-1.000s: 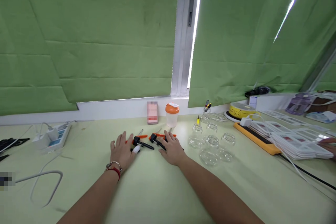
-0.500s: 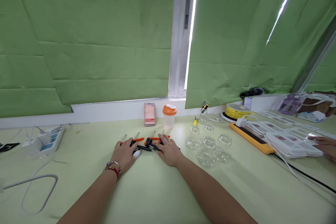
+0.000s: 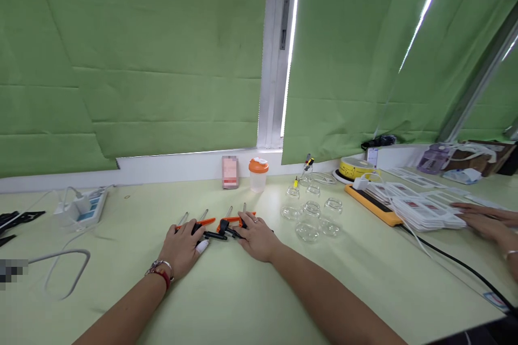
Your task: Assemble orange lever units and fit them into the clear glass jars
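Orange-and-black tools with thin metal rods [image 3: 206, 222] lie in a row on the table; their exact kind is hard to make out. Palm down, my left hand [image 3: 182, 245] curls over the black parts of the left ones, with a white wrap on its thumb. My right hand [image 3: 258, 238] is closed over the right-hand ones, fingers bent round their handles. Both hands partly hide the tools. Metal rod ends point away from me toward the window. Black handle ends and a black knob [image 3: 223, 227] show between the hands.
Behind stand a pink box-like item [image 3: 230, 172] and an orange-lidded cup [image 3: 258, 175]. Several clear glass vessels [image 3: 308, 223] stand right, by an orange power strip [image 3: 376, 207] and stacked white cards [image 3: 416, 210]. Another person's hands [image 3: 485, 221] are far right. A white power strip [image 3: 92, 210] lies left.
The camera view has shifted slightly. My hands stay over the tools, which sit a little nearer me. The other person's hands reach further in over the cards.
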Tool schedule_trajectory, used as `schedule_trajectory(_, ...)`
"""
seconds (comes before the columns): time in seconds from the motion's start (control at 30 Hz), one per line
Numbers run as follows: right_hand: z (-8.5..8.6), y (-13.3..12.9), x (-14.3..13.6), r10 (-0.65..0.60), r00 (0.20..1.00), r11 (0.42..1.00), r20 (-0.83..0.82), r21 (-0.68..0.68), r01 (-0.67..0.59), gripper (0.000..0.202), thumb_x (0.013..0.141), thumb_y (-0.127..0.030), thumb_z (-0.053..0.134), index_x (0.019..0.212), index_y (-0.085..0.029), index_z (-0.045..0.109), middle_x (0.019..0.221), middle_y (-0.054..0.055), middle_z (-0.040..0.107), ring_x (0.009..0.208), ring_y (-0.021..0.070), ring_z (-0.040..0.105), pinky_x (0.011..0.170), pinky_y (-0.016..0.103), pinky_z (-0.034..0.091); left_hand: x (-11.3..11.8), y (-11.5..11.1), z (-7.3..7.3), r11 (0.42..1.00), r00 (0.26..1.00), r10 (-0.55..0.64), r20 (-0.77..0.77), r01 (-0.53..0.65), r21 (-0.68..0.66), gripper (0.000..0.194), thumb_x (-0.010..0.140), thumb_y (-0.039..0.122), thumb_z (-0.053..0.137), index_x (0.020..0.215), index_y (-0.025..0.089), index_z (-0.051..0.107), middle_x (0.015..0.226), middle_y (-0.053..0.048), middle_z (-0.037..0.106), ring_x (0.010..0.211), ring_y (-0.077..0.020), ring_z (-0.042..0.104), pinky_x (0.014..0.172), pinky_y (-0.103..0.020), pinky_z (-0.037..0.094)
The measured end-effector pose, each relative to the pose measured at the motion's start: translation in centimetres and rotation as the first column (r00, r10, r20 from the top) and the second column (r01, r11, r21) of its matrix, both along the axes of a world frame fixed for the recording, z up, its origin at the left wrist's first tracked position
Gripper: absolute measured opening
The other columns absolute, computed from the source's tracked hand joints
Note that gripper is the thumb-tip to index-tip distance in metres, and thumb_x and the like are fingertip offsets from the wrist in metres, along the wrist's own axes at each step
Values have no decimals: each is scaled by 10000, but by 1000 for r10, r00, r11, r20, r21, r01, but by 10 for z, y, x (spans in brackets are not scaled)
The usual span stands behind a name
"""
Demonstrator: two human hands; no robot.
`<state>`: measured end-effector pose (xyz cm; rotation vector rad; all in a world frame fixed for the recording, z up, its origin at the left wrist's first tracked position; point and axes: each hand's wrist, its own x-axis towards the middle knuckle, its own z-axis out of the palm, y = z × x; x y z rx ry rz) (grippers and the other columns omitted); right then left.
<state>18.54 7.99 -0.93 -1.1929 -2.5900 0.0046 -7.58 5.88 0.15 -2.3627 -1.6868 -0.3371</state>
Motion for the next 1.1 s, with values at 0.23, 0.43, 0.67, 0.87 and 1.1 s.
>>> schedule_trajectory(0.23, 3, -31, -10, 30, 999, 1000, 25, -10, -29, 453, 930, -397, 356, 1379, -336, 346, 1512, 73, 196, 1360, 299, 215, 1050, 472, 254, -9, -29, -4, 1000, 999, 12, -42, -11, 25, 404, 884, 456, 322, 1123, 293, 604, 1255, -113, 538, 1113, -288, 513, 932, -458, 273)
schedule_trajectory(0.43, 4, -38, -13, 40, 999, 999, 29, -2, -40, 441, 932, -382, 357, 1371, -343, 358, 1508, 67, 203, 1358, 293, 226, 1048, 471, 265, -11, -44, -3, 1000, 1000, 4, -27, -3, 27, 415, 886, 462, 319, 1141, 286, 596, 1244, -123, 545, 1104, -280, 520, 946, -463, 266)
schedule_trajectory(0.67, 0, -35, -13, 54, 998, 998, 17, 20, -54, 435, 934, -389, 346, 1365, -342, 364, 1505, 84, 210, 1352, 305, 239, 1029, 472, 289, -11, -41, -3, 999, 1000, -4, -12, 4, 37, 392, 884, 453, 333, 1113, 292, 607, 1231, -107, 545, 1096, -291, 515, 908, -450, 283)
schedule_trajectory(0.87, -4, -33, -12, 54, 998, 998, -8, 29, -54, 429, 931, -398, 351, 1354, -341, 384, 1509, 75, 210, 1347, 316, 252, 1033, 471, 288, -10, -41, -2, 998, 999, -35, -13, 35, 42, 368, 893, 445, 335, 1106, 296, 595, 1207, -98, 552, 1069, -271, 527, 890, -444, 292)
schedule_trajectory(1.1, -7, -33, -12, 49, 997, 997, -59, 57, -45, 504, 913, -399, 408, 1400, -380, 283, 1516, 61, 211, 1337, 314, 288, 1038, 488, 272, -11, -38, -6, 997, 999, -40, -15, 41, 63, 381, 886, 448, 359, 1139, 292, 597, 1227, -105, 556, 1103, -289, 518, 929, -469, 281)
